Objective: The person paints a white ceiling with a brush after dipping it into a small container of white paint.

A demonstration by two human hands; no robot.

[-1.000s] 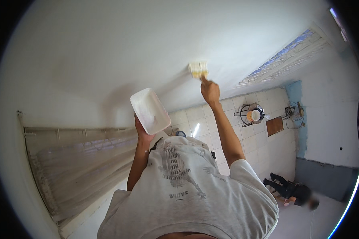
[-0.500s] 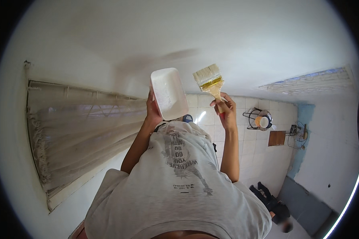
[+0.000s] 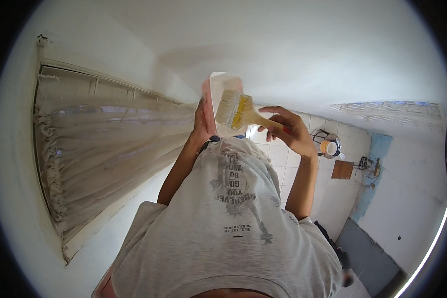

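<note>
My left hand (image 3: pixel 202 121) grips a pinkish plastic tub (image 3: pixel 209 107) by its side, tilted so that its pale, paint-smeared inside shows. In my right hand (image 3: pixel 294 133) is a wide paintbrush (image 3: pixel 248 116), held by its wooden handle with the fingers partly spread around it. The brush's whitish bristles point left, over the tub's opening; whether they touch the inside I cannot tell. Part of the tub's inside is hidden behind the brush head.
A white wall (image 3: pixel 283 49) rises in front. On the left a sheer curtain (image 3: pixel 114 144) covers a window. To the right, an orange-and-white bucket (image 3: pixel 329 147) stands on a stool above the tiled floor (image 3: pixel 303 174), near a brown board (image 3: pixel 342 169). A person (image 3: pixel 346 275) is partly visible at lower right.
The brush has swung from upright to pointing left and moved over the tub. The tub has shifted right and turned, showing more of its pink outer side. My view has shifted slightly.
</note>
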